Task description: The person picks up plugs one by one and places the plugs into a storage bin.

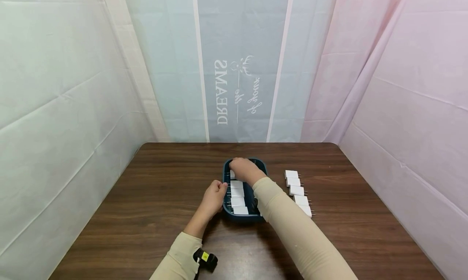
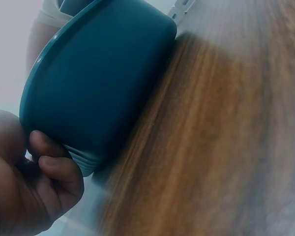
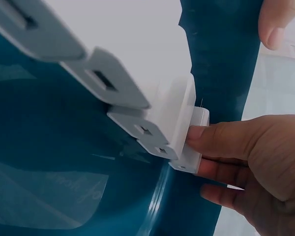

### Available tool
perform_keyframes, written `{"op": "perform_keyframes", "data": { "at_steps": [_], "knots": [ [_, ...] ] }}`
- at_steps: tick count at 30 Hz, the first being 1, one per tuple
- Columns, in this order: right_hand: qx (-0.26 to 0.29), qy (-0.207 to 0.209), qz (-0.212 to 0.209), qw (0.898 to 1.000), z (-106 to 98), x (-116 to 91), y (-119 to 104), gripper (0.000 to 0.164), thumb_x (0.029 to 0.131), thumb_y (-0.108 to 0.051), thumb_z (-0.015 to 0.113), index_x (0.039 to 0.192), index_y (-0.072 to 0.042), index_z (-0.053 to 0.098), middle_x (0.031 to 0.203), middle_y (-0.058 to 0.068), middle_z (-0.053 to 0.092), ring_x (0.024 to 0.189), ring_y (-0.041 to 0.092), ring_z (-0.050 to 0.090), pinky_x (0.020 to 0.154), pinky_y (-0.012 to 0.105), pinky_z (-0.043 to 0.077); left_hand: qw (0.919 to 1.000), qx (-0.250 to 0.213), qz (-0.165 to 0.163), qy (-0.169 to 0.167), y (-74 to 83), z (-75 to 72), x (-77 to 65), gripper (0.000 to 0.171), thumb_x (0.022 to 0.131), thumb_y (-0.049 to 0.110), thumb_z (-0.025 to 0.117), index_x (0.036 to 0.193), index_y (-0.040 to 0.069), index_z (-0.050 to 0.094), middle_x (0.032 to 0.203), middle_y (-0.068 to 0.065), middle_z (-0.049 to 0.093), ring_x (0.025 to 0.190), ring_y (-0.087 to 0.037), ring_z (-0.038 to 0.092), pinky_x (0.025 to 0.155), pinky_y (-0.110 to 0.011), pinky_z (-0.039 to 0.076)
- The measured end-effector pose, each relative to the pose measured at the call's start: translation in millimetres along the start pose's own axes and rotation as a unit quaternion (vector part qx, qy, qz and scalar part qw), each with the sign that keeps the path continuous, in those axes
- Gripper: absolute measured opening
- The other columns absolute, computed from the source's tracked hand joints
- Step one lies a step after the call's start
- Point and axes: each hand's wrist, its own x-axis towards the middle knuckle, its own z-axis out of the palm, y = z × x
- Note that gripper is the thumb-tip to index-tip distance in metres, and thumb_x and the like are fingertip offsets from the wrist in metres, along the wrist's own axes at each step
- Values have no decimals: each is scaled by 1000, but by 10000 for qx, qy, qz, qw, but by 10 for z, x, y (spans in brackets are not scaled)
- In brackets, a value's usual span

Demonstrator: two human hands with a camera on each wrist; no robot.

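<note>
A dark blue-green plastic bin [image 1: 244, 218] stands on the table, its outer wall [image 2: 103, 73] filling much of the left wrist view. My left hand [image 1: 213, 198] grips its left rim, thumb on top and fingers curled below. Inside, several white USB charger plugs [image 1: 237, 192] form a row along the left side, prongs toward the left wall. At the row's far end, my right hand [image 1: 246, 170] pinches one white USB charger plug [image 3: 202, 118] between thumb and fingers, beside the neighbouring plug.
To the right of the bin, several more white charger plugs [image 1: 297, 188] lie in a slanting line on the wooden table [image 1: 164, 170], prongs pointing right. Fabric curtains [image 1: 241, 36] stand behind and at both sides. A small black device [image 1: 206, 259] is strapped to the left wrist.
</note>
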Motion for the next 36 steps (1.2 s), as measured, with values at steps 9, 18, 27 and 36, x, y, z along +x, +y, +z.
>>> {"op": "perform_keyframes", "data": {
  "at_steps": [9, 18, 27, 36],
  "knots": [
    [139, -83, 69, 9998, 21, 47, -14, 16, 98, -6, 67, 110, -15, 75, 115, 6, 69, 95, 19, 64, 89, 37, 55, 10000, -74, 13, -27, -8, -14, 20, 27, 110, 29, 46, 97, 6, 46, 67, -4, 42, 41, -15, 38, 38, -25, 35],
    [314, -135, 160, 9993, 39, 53, -14, 17, 100, -4, 64, 106, -16, 75, 116, 6, 69, 91, 17, 61, 88, 37, 54, 10000, 15, 2, 12, -4, -14, 11, 27, 110, 29, 47, 97, 6, 47, 70, -5, 44, 42, -16, 40, 38, -25, 37],
    [416, -188, 210, 9987, 29, 33, -13, 18, 101, -3, 62, 104, -16, 74, 120, 7, 68, 90, 18, 59, 87, 36, 53, 10000, 16, 1, -63, 13, -19, -1, 26, 110, 28, 46, 96, 6, 46, 68, -4, 42, 43, -15, 40, 39, -25, 36],
    [555, -265, 232, 9978, 42, 57, 10, 20, 99, 0, 63, 107, -15, 73, 119, 7, 69, 88, 18, 58, 85, 36, 52, 10000, -50, 11, -47, -10, -1, 12, 27, 110, 30, 47, 97, 6, 46, 68, -3, 42, 42, -15, 39, 38, -24, 35]
  ]
}}
